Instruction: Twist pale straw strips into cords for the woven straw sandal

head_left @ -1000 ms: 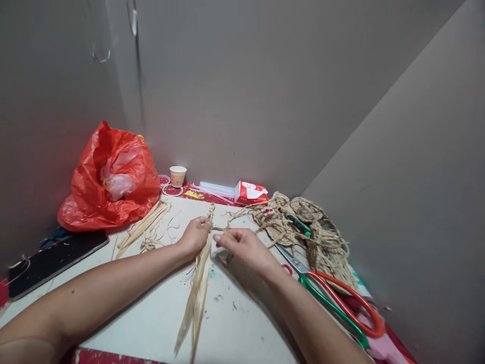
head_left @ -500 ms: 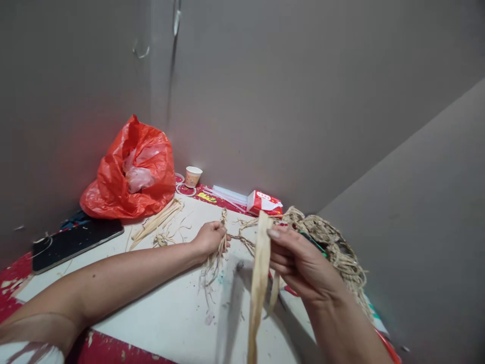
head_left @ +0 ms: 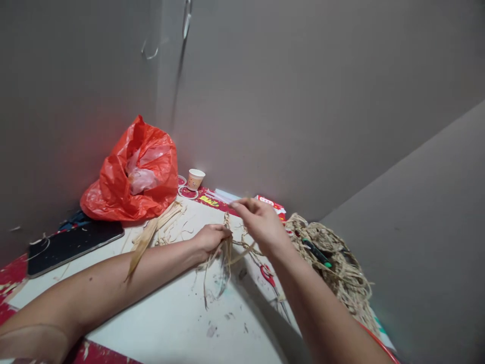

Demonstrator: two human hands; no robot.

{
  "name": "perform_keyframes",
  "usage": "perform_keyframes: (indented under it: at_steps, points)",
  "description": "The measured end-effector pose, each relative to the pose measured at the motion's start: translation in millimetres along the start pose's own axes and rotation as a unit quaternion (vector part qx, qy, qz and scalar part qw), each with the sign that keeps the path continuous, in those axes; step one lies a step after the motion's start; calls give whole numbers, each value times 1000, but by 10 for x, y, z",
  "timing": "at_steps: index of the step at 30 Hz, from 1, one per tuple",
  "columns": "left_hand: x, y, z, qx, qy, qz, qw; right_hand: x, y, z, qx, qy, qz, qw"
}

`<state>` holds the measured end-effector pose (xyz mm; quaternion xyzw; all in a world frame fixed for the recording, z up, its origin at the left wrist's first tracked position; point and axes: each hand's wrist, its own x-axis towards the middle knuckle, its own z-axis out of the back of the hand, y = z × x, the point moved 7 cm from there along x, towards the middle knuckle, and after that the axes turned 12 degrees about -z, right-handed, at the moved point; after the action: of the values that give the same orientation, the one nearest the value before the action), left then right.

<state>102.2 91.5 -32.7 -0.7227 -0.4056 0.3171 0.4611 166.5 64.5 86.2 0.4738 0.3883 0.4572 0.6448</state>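
Near the middle of a white board (head_left: pixel 162 321), the left hand (head_left: pixel 214 238) pinches a straw braid (head_left: pixel 226 219) between thumb and fingers; the braid's top projects beyond the fingers, and loose strands (head_left: pixel 228 255) hang toward the viewer. The right hand (head_left: pixel 263 225) is raised just beside it, fingers curled; one pale strand runs from the left hand toward it, but whether the fingertips grip anything cannot be told. To the left, leaf strips (head_left: pixel 150 233) lie beside a red plastic bag (head_left: pixel 113 194) and near a black flat slab (head_left: pixel 76 247). Behind the hands are a paper cup (head_left: pixel 196 179) and a red packet (head_left: pixel 281 209), the latter partly covered by the right hand. To the right, red-handled scissors (head_left: pixel 268 274) lie near a tangled heap of cord (head_left: pixel 337 253).
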Motion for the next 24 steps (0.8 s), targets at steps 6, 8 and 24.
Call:
perform_keyframes:
  at_steps: [6, 8, 24]
  points:
    - [-17, 68, 2, -32, 46, 42, 998, 14, -756, 309, 10, 36, -129, 991]
    - [-5, 53, -19, -35, 51, 46, 997, 8, -923, 266, 24, 64, -159, 985]
    - [59, -27, 22, 9, 91, 76, 993, -14, -1210, 93, 162, 186, -253, 936]
